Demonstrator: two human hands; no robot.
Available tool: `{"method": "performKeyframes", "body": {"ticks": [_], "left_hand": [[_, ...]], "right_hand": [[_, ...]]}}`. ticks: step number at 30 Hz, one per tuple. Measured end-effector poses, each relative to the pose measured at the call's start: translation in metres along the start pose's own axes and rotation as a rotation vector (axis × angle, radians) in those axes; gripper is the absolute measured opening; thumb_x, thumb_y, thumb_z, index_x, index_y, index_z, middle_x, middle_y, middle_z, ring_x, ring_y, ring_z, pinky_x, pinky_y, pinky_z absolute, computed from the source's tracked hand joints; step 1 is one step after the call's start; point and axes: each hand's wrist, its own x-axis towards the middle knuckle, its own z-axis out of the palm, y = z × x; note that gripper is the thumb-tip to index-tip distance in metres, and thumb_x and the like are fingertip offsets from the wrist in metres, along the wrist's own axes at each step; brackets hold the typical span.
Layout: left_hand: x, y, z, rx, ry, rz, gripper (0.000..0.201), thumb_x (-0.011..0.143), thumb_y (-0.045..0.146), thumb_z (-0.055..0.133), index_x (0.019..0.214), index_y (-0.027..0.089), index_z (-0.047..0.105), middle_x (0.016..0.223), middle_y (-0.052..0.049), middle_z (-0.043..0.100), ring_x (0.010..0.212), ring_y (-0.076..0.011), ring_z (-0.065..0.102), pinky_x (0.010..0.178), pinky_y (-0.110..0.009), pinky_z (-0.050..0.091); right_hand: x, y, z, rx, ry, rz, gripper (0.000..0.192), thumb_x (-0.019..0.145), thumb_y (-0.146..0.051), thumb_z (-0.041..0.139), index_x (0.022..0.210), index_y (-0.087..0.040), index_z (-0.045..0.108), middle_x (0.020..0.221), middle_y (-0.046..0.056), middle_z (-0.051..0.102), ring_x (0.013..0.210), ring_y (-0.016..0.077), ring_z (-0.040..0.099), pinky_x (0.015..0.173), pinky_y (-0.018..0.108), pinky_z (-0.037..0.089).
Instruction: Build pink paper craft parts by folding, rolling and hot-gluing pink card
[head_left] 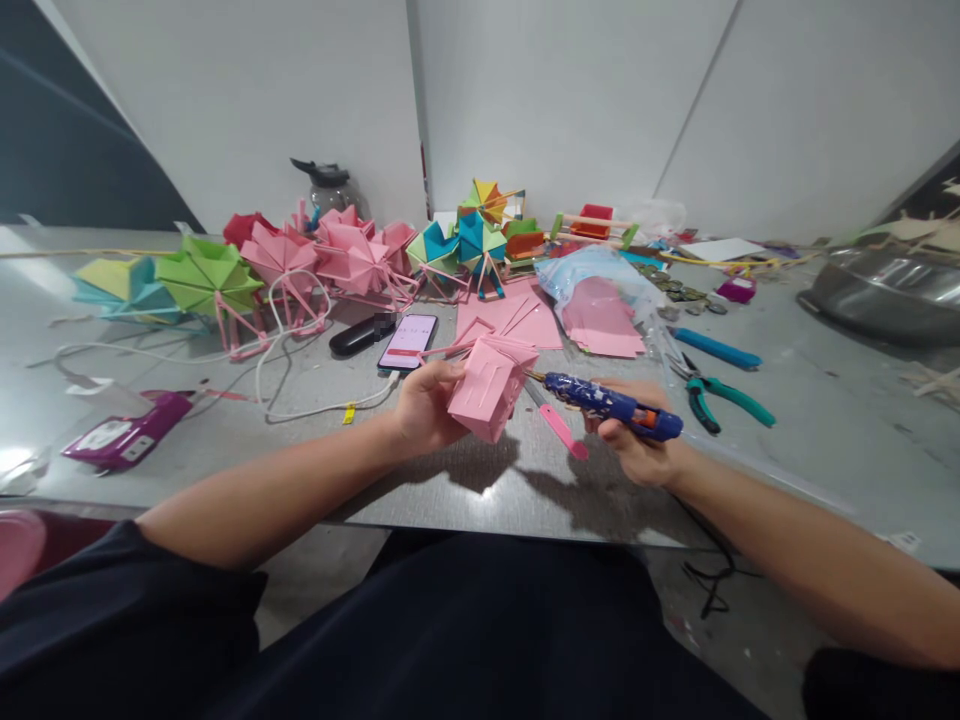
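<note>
Centre of your frame: the pink folded-paper piece [489, 388], boxy with creased panels and thin strips at its top, tilts above the table. Just right of it, your blue glue gun [611, 403] lies near-horizontal, nozzle touching the paper.

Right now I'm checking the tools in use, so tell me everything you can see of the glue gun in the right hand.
The glue gun is a slim, dark blue tool speckled with white, with an orange patch near its rear end. It lies nearly level, its thin metal-looking nozzle pointing left at the folded pink paper box held by the left hand; whether the tip touches the paper is unclear. The right hand wraps it from below, above the grey table. No cord shows clearly.
</note>
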Motion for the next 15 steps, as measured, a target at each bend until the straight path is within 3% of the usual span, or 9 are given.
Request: {"method": "performKeyframes", "body": {"ticks": [3, 10, 15], "left_hand": [[0.000, 0.000, 0.001, 0.000, -0.006, -0.001, 0.057, 0.071, 0.041, 0.072, 0.118, 0.009, 0.081, 0.099, -0.012, 0.082, 0.083, -0.0237, 0.074, 0.077, -0.035, 0.059], [0.000, 0.001, 0.000, 0.002, 0.014, 0.011, 0.052, 0.073, 0.041, 0.072, 0.113, 0.010, 0.080, 0.098, -0.012, 0.082, 0.083, -0.0256, 0.075, 0.079, -0.037, 0.059], [0.000, 0.000, 0.001, -0.033, -0.004, 0.003, 0.053, 0.071, 0.040, 0.073, 0.113, 0.008, 0.080, 0.100, -0.014, 0.081, 0.085, -0.0253, 0.074, 0.081, -0.036, 0.059]], "right_hand": [[0.004, -0.005, -0.001, 0.195, 0.049, -0.017, 0.057, 0.112, -0.062, 0.055, 0.068, -0.026, 0.056, 0.065, 0.002, 0.054, 0.055, 0.0198, 0.052, 0.052, 0.038, 0.039], [0.008, -0.014, -0.005, 0.225, -0.031, 0.017, 0.058, 0.112, -0.061, 0.053, 0.067, -0.026, 0.059, 0.063, 0.001, 0.053, 0.054, 0.0190, 0.045, 0.052, 0.037, 0.038], [0.006, -0.012, -0.003, 0.222, -0.003, 0.014, 0.059, 0.112, -0.063, 0.056, 0.067, -0.025, 0.059, 0.064, 0.001, 0.054, 0.055, 0.0194, 0.047, 0.053, 0.037, 0.036]]}}
